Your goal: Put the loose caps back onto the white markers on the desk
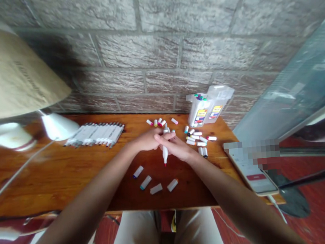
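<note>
Wooden tabletop (78,171), gap between caps (146,182) and front edge (164,207).
I see left hand (149,139) and right hand (176,145) gripping a red-tipped marker (165,154).

Lampshade lettering (30,81), case labels (201,116) — unreadable

place: home-like study nook | signs: table lamp (12,70), wooden desk (56,173), brick-patterned wall (156,50)

Both hands (177,145) together in front, forearms (106,189) bare
</note>
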The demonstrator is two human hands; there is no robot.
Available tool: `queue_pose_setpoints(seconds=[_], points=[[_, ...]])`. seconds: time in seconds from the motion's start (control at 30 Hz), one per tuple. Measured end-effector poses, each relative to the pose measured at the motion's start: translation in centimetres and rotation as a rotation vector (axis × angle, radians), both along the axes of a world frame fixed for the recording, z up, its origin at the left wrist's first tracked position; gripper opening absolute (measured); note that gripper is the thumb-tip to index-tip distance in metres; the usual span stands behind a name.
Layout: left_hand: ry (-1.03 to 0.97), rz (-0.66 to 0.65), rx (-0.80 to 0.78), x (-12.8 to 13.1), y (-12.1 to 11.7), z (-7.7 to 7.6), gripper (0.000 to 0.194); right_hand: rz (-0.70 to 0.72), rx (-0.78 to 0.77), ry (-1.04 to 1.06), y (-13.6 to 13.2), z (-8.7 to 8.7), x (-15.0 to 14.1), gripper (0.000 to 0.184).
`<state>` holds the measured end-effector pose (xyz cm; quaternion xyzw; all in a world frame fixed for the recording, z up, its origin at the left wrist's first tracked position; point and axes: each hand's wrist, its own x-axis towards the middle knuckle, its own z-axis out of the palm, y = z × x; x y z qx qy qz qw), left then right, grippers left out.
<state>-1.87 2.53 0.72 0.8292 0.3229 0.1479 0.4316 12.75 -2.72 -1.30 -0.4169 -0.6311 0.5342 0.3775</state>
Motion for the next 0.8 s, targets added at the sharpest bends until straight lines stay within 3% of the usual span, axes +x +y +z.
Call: queue_pose_setpoints(seconds=[0.1, 0.2, 0.4, 0.57, 0.8], points=[[-0.105, 0.079, 0.025, 0.2, -0.1, -1.6, 0.059, 0.023, 0.016, 0.026, 0.3, -0.5, 0.0, 0.047], [-0.086, 0.105, 0.078, -0.5, -0.8, -2.6, 0.061, 0.084, 0.038, -0.003, 0.2, -0.5, -0.2, 0.047], [-0.057, 0.024, 0.15, -1.5, -1.4, -1.6, 0.063, 0.093, 0.137, -0.091, -0.6, 0.0, -0.6, 0.058], [-0.072, -0.008, 0.253, -1.5, -1.3, -1.7, 0.053, 0.043, 0.283, -0.086, -0.8, 0.0, -0.8, 0.05], [-0.064, -0.001, 0.28, -1.2, -1.4, -1.6, 0.056, 0.043, 0.275, -0.17, -0.9, 0.0, -0.8, 0.053]])
